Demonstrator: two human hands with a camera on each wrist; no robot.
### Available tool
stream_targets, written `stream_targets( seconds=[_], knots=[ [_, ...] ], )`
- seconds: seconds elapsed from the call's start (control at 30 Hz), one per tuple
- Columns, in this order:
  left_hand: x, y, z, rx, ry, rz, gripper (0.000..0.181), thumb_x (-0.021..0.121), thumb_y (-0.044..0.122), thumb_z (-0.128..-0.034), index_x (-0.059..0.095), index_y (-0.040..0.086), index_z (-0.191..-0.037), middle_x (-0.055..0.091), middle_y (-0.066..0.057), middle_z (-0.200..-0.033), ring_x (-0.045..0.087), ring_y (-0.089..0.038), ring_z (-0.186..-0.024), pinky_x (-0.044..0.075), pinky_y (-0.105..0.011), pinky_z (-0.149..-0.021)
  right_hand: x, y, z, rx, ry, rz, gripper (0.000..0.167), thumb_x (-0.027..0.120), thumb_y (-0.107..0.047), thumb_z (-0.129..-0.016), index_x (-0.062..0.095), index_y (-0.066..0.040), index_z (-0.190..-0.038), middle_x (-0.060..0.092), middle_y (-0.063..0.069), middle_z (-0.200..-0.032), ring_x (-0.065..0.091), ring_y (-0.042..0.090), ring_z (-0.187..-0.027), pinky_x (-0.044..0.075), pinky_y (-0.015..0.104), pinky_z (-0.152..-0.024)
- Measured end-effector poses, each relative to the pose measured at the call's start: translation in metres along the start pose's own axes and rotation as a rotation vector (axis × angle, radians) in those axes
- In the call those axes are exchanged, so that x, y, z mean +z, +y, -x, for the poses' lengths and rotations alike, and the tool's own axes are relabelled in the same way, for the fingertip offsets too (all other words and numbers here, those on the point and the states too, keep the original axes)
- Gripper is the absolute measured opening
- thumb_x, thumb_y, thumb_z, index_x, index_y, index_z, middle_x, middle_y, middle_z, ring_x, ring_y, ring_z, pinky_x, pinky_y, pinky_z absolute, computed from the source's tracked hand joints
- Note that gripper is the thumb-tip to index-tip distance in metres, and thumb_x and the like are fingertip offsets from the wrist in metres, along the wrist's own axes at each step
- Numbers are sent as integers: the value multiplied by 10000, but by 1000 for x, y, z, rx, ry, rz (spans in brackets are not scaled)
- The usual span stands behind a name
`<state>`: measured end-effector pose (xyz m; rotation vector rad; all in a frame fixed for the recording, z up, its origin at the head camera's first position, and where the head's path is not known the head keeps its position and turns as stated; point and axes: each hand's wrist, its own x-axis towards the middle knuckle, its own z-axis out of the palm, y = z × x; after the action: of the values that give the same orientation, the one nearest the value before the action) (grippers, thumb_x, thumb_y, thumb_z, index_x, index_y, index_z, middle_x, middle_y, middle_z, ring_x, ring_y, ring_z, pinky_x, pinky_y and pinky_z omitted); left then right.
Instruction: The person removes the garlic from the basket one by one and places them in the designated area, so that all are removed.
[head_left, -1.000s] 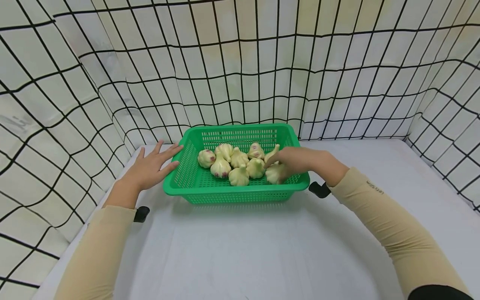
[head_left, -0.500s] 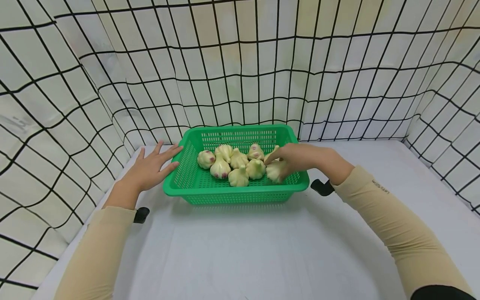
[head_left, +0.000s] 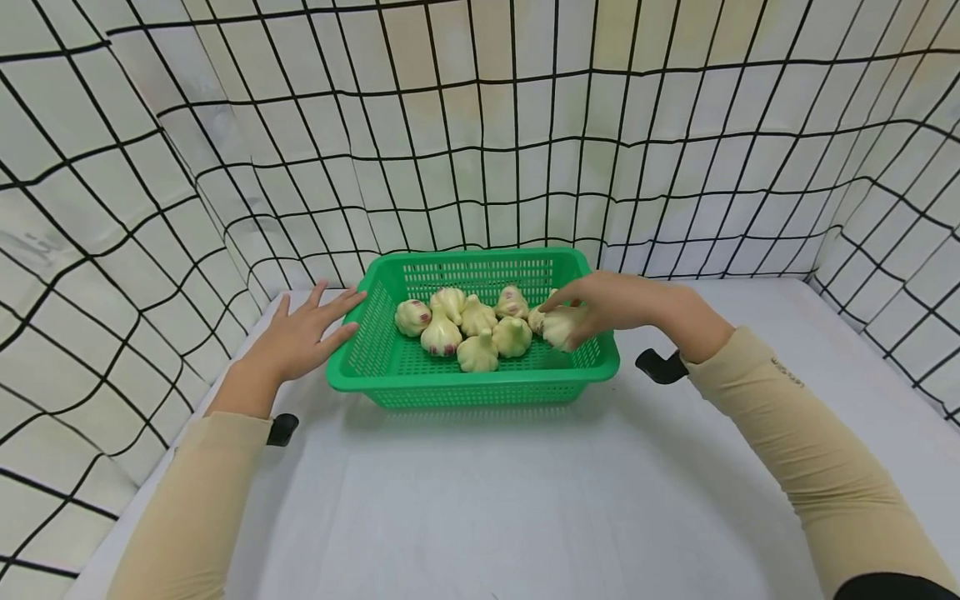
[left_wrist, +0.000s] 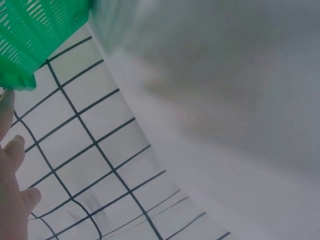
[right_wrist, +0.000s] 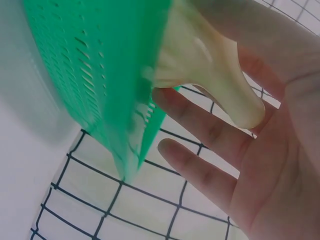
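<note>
A green slotted plastic basket (head_left: 480,379) stands on the white table with several garlic bulbs (head_left: 477,352) inside. At its right end my right hand (head_left: 618,302) grips one garlic bulb (head_left: 561,327) between thumb and fingers. In the right wrist view, that bulb's stem (right_wrist: 235,102) points into the palm and two fingers extend beside it. My left hand (head_left: 303,337) rests with spread, straight fingers against the basket's left rim. The left wrist view catches only part of the left hand (left_wrist: 12,170), with a fingertip at the basket's corner (left_wrist: 22,82).
Black-corded netting (head_left: 517,158) over pale panels surrounds the table at the back and both sides. The white tabletop (head_left: 480,492) stretches in front of the basket. Both forearms wear beige sleeves, and a black camera piece (head_left: 662,367) sits under the right wrist.
My right hand has lifted the garlic bulb slightly and shifted it a little to the right. The left hand and the basket have stayed in place.
</note>
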<state>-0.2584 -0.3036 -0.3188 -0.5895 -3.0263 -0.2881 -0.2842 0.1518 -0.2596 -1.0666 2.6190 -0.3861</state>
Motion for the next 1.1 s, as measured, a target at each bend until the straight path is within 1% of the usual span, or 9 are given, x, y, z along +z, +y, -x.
stream_targets(
  seconds=[0.1, 0.23, 0.47, 0.53, 0.63, 0.73, 0.83, 0.93, 1.1],
  knots=[
    [0, 0, 0, -2, 0, 0, 654, 365, 530, -1090, 285, 180, -1637, 244, -125, -1677, 20, -440, -1549, -78, -716, -1158, -5, 3, 4, -12, 20, -16, 631, 847, -301, -869, 621, -97, -1422, 636, 93, -1360, 590, 250, -1166, 517, 446, -956],
    [0, -1, 0, -4, -2, 1, 656, 366, 530, -1090, 278, 184, -1640, 236, -118, -1680, 8, -430, -1551, -88, -710, -1159, -11, 7, 10, -2, 46, -31, 645, 849, -308, -866, 616, -88, -1426, 625, 110, -1374, 583, 259, -1197, 508, 462, -974],
    [0, -2, -1, -3, -4, 0, 656, 363, 533, -1090, 275, 187, -1641, 238, -118, -1680, 5, -425, -1553, -89, -709, -1159, -16, 9, 19, -33, 55, -64, 642, 856, -293, -859, 623, -77, -1416, 659, 90, -1310, 599, 226, -1110, 525, 421, -911],
    [0, -2, -1, -1, -4, -1, 655, 362, 531, -1091, 276, 186, -1640, 240, -120, -1679, 8, -428, -1552, -85, -710, -1159, -17, 10, 21, -34, 60, -62, 637, 859, -289, -856, 628, -80, -1413, 661, 76, -1306, 598, 215, -1108, 524, 409, -911],
    [0, -1, 0, -1, -1, 3, 653, 365, 529, -1091, 279, 185, -1639, 244, -125, -1676, 11, -429, -1551, -83, -711, -1160, -19, 10, 24, -27, 72, -53, 630, 861, -286, -855, 634, -92, -1409, 666, 60, -1273, 596, 213, -1071, 523, 398, -882],
    [0, 0, 1, -5, 2, 13, 653, 369, 530, -1091, 282, 185, -1639, 249, -126, -1674, 9, -421, -1553, -88, -706, -1161, -22, 11, 27, -2, 86, -48, 618, 855, -294, -862, 636, -112, -1410, 666, 50, -1242, 589, 215, -1024, 522, 391, -846],
    [0, 1, 2, -8, 2, 20, 654, 371, 533, -1091, 283, 187, -1639, 251, -122, -1674, 0, -408, -1556, -97, -698, -1164, -24, 14, 31, 20, 97, -58, 606, 846, -298, -872, 636, -117, -1411, 653, 61, -1267, 582, 219, -1025, 521, 394, -843],
    [0, 1, 2, -7, 4, 24, 650, 375, 526, -1092, 286, 184, -1638, 254, -124, -1672, 2, -409, -1556, -98, -694, -1165, -25, 17, 36, 24, 122, -63, 592, 848, -279, -871, 644, -110, -1400, 649, 70, -1298, 583, 223, -1037, 520, 401, -850],
    [0, 1, 1, -6, 8, 27, 645, 383, 517, -1092, 289, 184, -1637, 254, -119, -1673, 11, -414, -1555, -96, -694, -1167, -25, 23, 45, 5, 167, -88, 579, 853, -229, -864, 651, -70, -1384, 669, 58, -1277, 592, 217, -1021, 524, 398, -844]
  ],
)
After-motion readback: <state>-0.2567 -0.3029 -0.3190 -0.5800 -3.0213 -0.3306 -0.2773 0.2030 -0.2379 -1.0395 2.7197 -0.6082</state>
